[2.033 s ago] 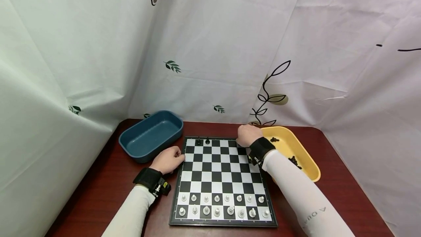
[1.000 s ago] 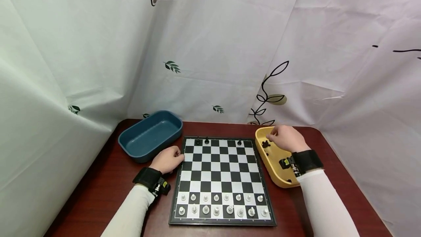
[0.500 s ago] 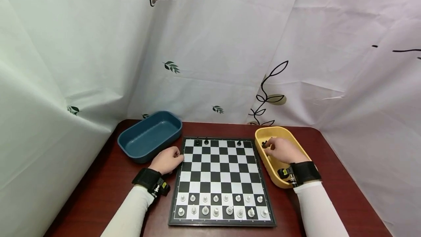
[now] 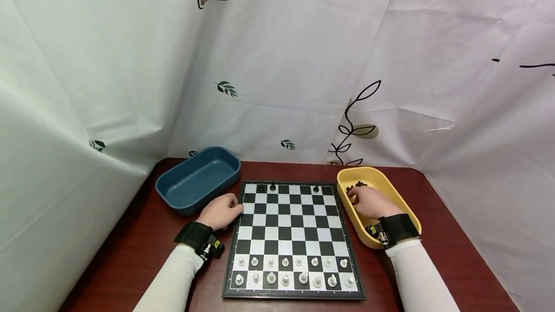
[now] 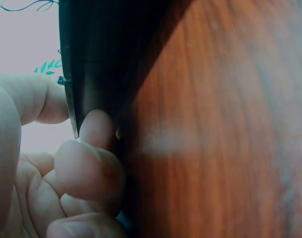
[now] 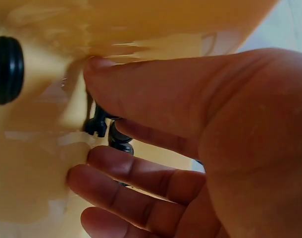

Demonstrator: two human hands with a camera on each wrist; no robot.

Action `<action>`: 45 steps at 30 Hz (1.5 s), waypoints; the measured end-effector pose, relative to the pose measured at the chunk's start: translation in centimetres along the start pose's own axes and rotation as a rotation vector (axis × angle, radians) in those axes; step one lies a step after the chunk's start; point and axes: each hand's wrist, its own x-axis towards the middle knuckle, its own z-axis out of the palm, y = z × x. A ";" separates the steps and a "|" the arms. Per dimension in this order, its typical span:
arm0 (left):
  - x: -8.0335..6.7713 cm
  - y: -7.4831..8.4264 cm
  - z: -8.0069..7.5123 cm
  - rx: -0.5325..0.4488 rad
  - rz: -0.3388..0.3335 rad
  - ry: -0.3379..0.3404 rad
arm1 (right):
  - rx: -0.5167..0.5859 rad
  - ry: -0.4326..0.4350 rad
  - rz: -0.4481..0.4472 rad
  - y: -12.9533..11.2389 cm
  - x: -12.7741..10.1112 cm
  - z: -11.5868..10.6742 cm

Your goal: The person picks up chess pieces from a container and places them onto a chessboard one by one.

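Table [image 4: 130,254]: a dark red wooden top is carrying everything, with white printed sheeting hanging around it.
Chessboard [image 4: 291,227]: it is lying in the middle; the two near rows are standing full of white pieces [image 4: 292,269], while the far row is showing only three black pieces [image 4: 272,186].
Blue tray [image 4: 197,177]: it is sitting at the far left of the board with nothing showing inside.
Yellow tray [image 4: 392,194]: it is sitting just right of the board and is holding the loose black pieces [image 4: 352,188].
Left hand [image 4: 221,210]: it is resting at the board's left edge; the wrist view is showing curled fingers [image 5: 89,168] pressing against the board's dark rim, thumb above it.
Right hand [image 4: 368,201]: it is reaching down into the yellow tray; thumb and fingers [image 6: 141,181] are closing around a black piece [image 6: 109,131] on the tray floor, with another dark piece [image 6: 7,69] lying apart.
Progress: judging by the board, white is looking finished, and black is barely starting, with most of its pieces waiting in the yellow tray.
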 end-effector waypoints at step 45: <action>-0.1 0.2 0.0 -0.005 -0.004 -0.005 | 0.009 0.112 -0.002 0.0 -0.3 -0.2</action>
